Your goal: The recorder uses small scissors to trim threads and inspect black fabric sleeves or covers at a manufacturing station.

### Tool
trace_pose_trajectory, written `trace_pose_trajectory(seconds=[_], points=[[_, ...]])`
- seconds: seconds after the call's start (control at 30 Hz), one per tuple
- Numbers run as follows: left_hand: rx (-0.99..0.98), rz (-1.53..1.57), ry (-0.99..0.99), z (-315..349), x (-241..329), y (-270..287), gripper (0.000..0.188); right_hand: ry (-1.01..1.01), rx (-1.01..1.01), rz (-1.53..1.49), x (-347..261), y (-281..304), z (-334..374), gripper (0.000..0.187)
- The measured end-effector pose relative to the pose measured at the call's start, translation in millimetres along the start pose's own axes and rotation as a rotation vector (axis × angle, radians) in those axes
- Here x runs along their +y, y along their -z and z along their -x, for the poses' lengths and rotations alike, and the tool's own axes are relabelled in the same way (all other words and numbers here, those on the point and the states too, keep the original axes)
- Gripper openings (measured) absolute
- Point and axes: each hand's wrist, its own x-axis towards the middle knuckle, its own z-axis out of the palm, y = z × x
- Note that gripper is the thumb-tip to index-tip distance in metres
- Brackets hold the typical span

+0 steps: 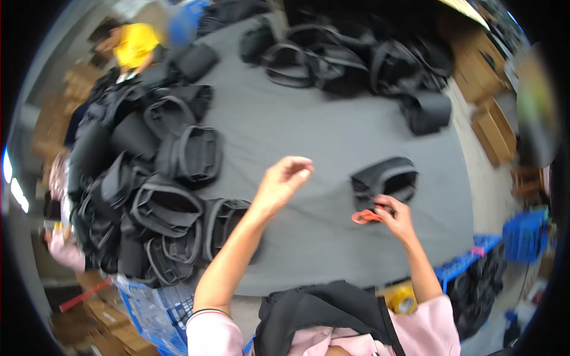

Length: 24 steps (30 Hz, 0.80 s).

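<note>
My left hand (286,181) hovers over the middle of the grey-covered table, its fingers loosely curved and the thumb apart, with nothing in it. To the right, my right hand (396,216) is closed on what look like orange-handled scissors (364,217); their looped handles stick out to the left, and the blades cannot be made out. Just beyond that hand lies a small black fabric bag (380,175) with a grey-edged opening facing right. My right fingers are at its near edge; whether they also grip the fabric I cannot tell.
Several black bags (168,209) are heaped along the table's left side. More black bags (339,66) line the far edge, and one black piece (427,113) lies at the far right. Blue crates (525,236) and cardboard boxes (494,132) stand beside the table (285,124). A person in yellow (136,44) is at far left.
</note>
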Motion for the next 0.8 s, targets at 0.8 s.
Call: trace_pose_trajectory(seconds=[0.8], points=[[0.06, -0.51, -0.033, 35.4, -69.8, -95.4, 0.051, -0.442, 0.213, -0.494, -8.7, -79.8, 14.7, 0.028]])
